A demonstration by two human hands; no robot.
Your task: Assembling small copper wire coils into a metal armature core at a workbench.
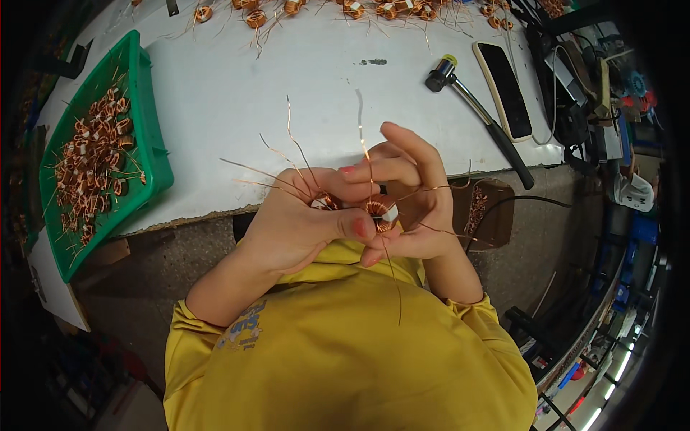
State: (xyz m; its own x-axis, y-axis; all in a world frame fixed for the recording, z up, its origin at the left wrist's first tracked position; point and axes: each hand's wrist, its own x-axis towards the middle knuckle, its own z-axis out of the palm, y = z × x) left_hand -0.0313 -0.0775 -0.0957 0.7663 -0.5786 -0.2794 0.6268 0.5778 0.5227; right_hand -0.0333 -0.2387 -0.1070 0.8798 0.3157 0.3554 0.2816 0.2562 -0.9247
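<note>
Two copper-wound ring coils with long loose wire ends are in my hands, close to my body in front of the table edge. My left hand (pixel 305 219) is closed, with one coil (pixel 325 202) tucked behind its thumb and partly hidden. Its thumb tip presses at the side of the second coil (pixel 382 211), which has a white patch on its ring. My right hand (pixel 420 194) curls around this second coil from the right, thumb below it and index finger raised. One wire stands straight up past the right fingers; others splay sideways and down.
A green tray (pixel 152 154) heaped with wound coils stands at the left of the white table (pixel 215 108). More loose coils (pixel 293 7) lie along the far edge. To the right are a hammer (pixel 483 118), a phone (pixel 505 90) and a cable. Below the edge sits a box (pixel 499 215).
</note>
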